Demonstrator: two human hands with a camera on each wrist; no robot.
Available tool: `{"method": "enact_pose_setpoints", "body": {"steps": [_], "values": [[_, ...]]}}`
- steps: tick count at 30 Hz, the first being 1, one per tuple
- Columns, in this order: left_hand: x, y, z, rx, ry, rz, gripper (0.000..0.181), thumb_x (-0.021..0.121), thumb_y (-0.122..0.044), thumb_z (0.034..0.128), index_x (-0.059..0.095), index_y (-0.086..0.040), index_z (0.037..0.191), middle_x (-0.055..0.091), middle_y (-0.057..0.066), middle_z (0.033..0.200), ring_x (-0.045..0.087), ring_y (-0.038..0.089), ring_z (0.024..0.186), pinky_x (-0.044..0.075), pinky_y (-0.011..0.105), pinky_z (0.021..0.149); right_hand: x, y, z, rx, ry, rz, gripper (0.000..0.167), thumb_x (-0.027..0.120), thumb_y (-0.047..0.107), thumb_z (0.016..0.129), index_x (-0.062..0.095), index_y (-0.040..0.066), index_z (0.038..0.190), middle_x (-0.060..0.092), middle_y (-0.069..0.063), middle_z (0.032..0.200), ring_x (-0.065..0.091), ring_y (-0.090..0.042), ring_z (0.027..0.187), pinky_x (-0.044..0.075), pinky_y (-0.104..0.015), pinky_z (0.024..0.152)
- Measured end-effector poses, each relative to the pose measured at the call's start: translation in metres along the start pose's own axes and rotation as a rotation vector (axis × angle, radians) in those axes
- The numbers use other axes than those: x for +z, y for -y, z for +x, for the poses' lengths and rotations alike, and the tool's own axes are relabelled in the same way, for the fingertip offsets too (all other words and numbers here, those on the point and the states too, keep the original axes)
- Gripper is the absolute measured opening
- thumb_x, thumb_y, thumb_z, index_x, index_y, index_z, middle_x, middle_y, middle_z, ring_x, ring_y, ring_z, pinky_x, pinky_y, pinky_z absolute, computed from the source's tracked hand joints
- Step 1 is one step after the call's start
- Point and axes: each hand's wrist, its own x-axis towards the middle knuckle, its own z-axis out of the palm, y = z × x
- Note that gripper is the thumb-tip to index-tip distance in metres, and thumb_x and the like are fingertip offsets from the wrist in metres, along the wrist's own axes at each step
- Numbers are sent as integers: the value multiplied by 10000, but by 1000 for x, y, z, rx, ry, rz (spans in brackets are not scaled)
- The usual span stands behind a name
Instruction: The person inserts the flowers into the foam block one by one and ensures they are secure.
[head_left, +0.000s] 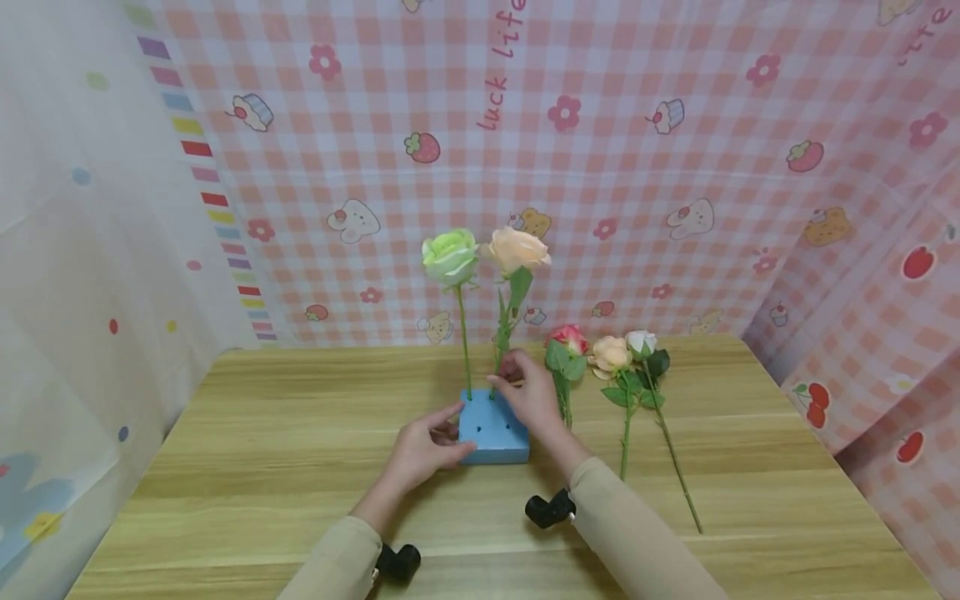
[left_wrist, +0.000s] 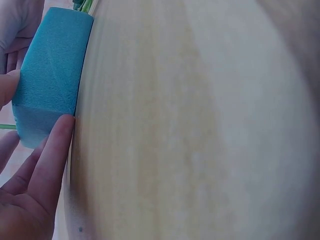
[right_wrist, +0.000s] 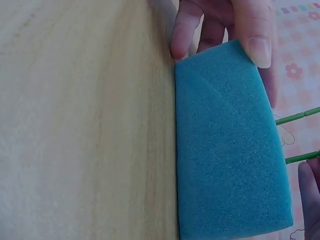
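A blue foam block (head_left: 491, 433) sits on the table; two small holes show in the front of its top. My left hand (head_left: 420, 450) holds the block at its left side, thumb at the front corner and fingers along the side, as the left wrist view shows on the foam (left_wrist: 55, 60). Upright in the block's back left stands a green rose (head_left: 450, 257). Beside it, a peach rose (head_left: 519, 250) rises from the back right; my right hand (head_left: 532, 396) pinches its stem low down, just above the foam. In the right wrist view, both green stems (right_wrist: 300, 116) come out of the block.
Right of the block lie a red-pink rose (head_left: 570, 340), another peach rose (head_left: 611, 354) and a white rose (head_left: 642, 342), with leaves and long stems on the wooden table (head_left: 300, 433). A checked cloth (head_left: 645, 192) hangs behind the table.
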Motion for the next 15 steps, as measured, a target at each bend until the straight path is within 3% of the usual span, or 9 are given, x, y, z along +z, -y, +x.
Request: {"method": "enact_pose_setpoints", "body": {"steps": [9,15], "values": [[0,-1,0,-1,-1,3,659,857,-159,784,595,-107,1386,669,113,1003,662,239,873,607,313,623,-4,-4,-5,56,47,-3,222,777,67,859,657,7,1035,687,-89,911,664,-253,862,582,-376,785],[1,-2,-1,4,-2,-10,666,856,-146,780,589,-80,1386,671,112,975,673,231,847,609,316,624,-12,-4,-10,83,95,30,237,780,82,861,676,50,1071,720,-70,957,677,-228,881,572,-367,794]]}}
